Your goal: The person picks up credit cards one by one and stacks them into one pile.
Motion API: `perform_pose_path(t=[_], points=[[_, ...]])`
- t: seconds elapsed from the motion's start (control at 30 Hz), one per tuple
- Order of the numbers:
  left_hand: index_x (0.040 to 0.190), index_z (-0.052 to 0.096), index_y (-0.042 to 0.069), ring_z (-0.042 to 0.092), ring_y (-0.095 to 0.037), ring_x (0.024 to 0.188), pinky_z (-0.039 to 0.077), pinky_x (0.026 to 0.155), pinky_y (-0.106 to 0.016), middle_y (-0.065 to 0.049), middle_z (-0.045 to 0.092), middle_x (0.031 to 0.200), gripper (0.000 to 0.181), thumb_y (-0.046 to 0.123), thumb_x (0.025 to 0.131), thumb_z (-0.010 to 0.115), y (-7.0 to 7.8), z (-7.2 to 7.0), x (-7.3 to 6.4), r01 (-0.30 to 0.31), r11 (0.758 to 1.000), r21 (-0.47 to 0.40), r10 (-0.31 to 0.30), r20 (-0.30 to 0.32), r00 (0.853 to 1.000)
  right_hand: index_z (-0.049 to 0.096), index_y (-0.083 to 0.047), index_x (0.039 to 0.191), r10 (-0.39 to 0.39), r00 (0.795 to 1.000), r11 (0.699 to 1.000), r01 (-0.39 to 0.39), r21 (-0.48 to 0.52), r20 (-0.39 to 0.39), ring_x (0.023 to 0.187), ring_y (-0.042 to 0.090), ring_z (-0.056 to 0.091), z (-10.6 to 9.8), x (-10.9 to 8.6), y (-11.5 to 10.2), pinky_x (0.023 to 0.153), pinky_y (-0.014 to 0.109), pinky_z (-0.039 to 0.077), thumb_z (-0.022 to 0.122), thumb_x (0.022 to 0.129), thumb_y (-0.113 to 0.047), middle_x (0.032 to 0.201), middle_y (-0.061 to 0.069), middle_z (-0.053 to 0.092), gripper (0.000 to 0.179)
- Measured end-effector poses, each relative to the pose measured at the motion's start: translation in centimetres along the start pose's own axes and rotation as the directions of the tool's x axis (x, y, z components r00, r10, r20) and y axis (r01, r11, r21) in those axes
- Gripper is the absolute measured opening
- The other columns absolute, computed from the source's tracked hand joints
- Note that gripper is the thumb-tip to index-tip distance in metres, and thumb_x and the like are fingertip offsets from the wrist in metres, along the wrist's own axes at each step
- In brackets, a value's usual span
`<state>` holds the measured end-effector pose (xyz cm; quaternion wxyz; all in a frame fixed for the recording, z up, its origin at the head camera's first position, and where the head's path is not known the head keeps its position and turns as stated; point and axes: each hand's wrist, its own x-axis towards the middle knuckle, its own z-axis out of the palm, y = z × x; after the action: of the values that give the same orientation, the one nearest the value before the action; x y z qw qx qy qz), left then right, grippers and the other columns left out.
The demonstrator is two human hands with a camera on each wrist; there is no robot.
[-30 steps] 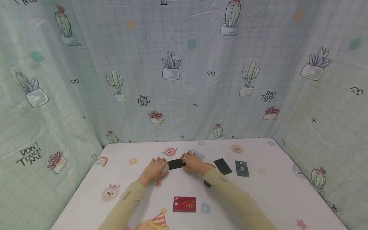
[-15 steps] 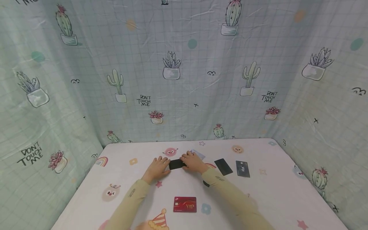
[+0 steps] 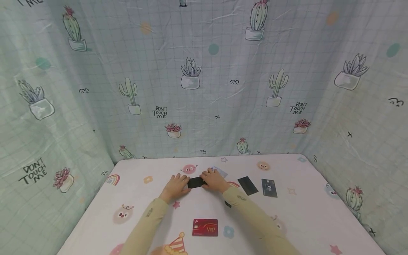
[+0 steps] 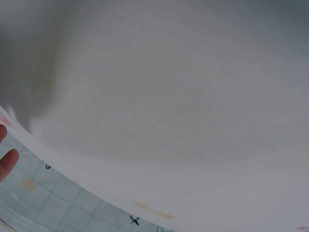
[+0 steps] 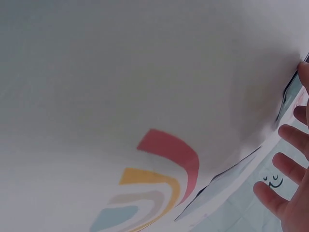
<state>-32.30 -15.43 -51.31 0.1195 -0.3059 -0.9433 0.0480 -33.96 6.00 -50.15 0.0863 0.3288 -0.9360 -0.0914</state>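
Note:
A black card (image 3: 195,182) lies flat on the table towards its back. My right hand (image 3: 215,180) grips its right end, fingers over the far corner and thumb at the near edge, hiding that end. In the right wrist view, the fingers (image 5: 292,137) of this hand are spread along the right edge. My left hand (image 3: 175,186) rests at the card's left end, fingers loosely bent and fingertips right at the edge. Only two of its fingertips (image 4: 8,162) show in the left wrist view.
A red VIP card (image 3: 205,227) lies nearer the front. To the right are another black card (image 3: 247,185) and a dark grey Vip card (image 3: 269,187). A pale card (image 3: 220,171) sits behind my right hand, and a dark corner (image 3: 227,204) peeks from under the right sleeve.
My left hand has slid slightly right, up to the black card's left edge. The right hand stays on the card's right end, and the other cards have not moved.

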Motion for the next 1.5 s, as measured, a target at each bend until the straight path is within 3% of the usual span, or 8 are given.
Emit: perform_pose_path(t=[0.13,0.27,0.43,0.63,0.8,1.07,1.5], points=[[0.122,0.050,0.008,0.047,-0.027,0.104,0.039,0.087,-0.047,-0.007,0.054,0.117,0.052,0.046,0.086,0.049,0.27,0.10,0.30,0.016,1.000,0.022,-0.018,0.055,0.998,0.047,-0.018,0.127,0.007,1.000,1.000,-0.007,0.009,0.022,0.114,0.020,0.045,-0.05,-0.18,-0.09,0.092,0.041,0.040,0.049,0.087,-0.044,0.127,-0.001,0.051,0.048],[0.124,0.049,0.009,0.048,-0.026,0.105,0.039,0.088,-0.046,-0.006,0.054,0.117,0.053,0.047,0.087,0.046,0.51,0.25,0.47,0.018,0.999,0.038,-0.021,0.065,0.998,0.046,-0.020,0.128,0.010,0.999,1.000,-0.010,-0.015,0.039,0.113,0.019,0.045,0.24,-0.19,-0.11,0.091,0.040,0.041,0.047,0.088,-0.045,0.128,-0.002,0.050,0.048],[0.123,0.050,0.011,0.049,-0.025,0.101,0.041,0.085,-0.044,-0.005,0.055,0.112,0.050,0.046,0.087,0.047,0.54,0.47,0.63,-0.003,0.996,0.091,-0.002,0.045,0.999,0.047,-0.021,0.127,0.005,0.999,0.999,-0.003,-0.054,0.032,0.109,0.017,0.045,0.37,-0.20,-0.18,0.089,0.037,0.042,0.046,0.088,-0.046,0.124,-0.003,0.052,0.047],[0.118,0.054,0.011,0.049,-0.024,0.093,0.042,0.080,-0.043,-0.006,0.056,0.104,0.044,0.041,0.086,0.052,0.45,0.55,0.68,-0.033,0.996,0.087,0.033,0.001,0.999,0.049,-0.020,0.125,-0.004,1.000,0.996,0.005,-0.087,0.021,0.107,0.016,0.046,0.43,0.02,-0.11,0.087,0.035,0.044,0.046,0.087,-0.047,0.119,-0.003,0.054,0.046],[0.120,0.053,0.011,0.049,-0.024,0.092,0.042,0.078,-0.042,-0.006,0.056,0.102,0.044,0.040,0.087,0.052,0.49,0.46,0.65,-0.046,0.996,0.083,0.045,0.016,0.999,0.050,-0.020,0.123,-0.009,1.000,0.995,0.011,-0.101,0.021,0.106,0.015,0.046,0.47,0.12,-0.12,0.086,0.035,0.044,0.046,0.087,-0.048,0.117,-0.004,0.054,0.045],[0.119,0.054,0.012,0.050,-0.023,0.089,0.042,0.075,-0.040,-0.006,0.056,0.098,0.043,0.039,0.086,0.053,0.58,0.25,0.51,-0.064,0.992,0.112,0.066,-0.017,0.998,0.050,-0.020,0.122,-0.012,1.000,0.995,0.014,-0.094,0.019,0.105,0.015,0.046,0.25,0.09,-0.19,0.086,0.034,0.044,0.047,0.087,-0.047,0.116,-0.003,0.054,0.045],[0.122,0.052,0.012,0.051,-0.024,0.093,0.044,0.082,-0.042,-0.007,0.056,0.101,0.044,0.038,0.086,0.054,0.72,-0.06,0.72,-0.059,0.993,0.105,0.060,-0.003,0.998,0.051,-0.019,0.120,-0.030,1.000,0.992,0.030,-0.121,0.003,0.104,0.015,0.047,0.37,0.18,-0.07,0.086,0.034,0.045,0.047,0.086,-0.049,0.115,-0.003,0.055,0.045]])
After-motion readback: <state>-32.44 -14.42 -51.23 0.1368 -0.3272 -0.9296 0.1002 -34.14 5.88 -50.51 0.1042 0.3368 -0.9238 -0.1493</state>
